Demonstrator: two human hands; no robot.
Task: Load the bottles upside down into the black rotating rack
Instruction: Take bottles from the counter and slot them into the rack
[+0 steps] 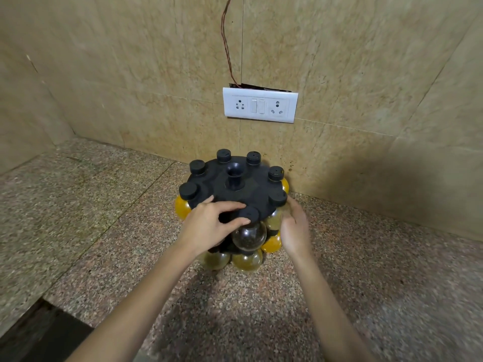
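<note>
The dark bottle (249,236) is pinched by the left hand (209,227) (right hand (295,231) spread beside); should the rack (217,188) be turned, its slot could be missed.

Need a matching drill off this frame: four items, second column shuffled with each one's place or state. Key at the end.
Column one
1. left hand
2. right hand
3. socket panel
4. dark-filled bottle

Column two
A. on the wall behind the rack
B. fingers curled round the black cap at the front
C. hangs under the rack's front edge
D. fingers straight, at the rack's right side

Pairs: 1-B, 2-D, 3-A, 4-C
</note>
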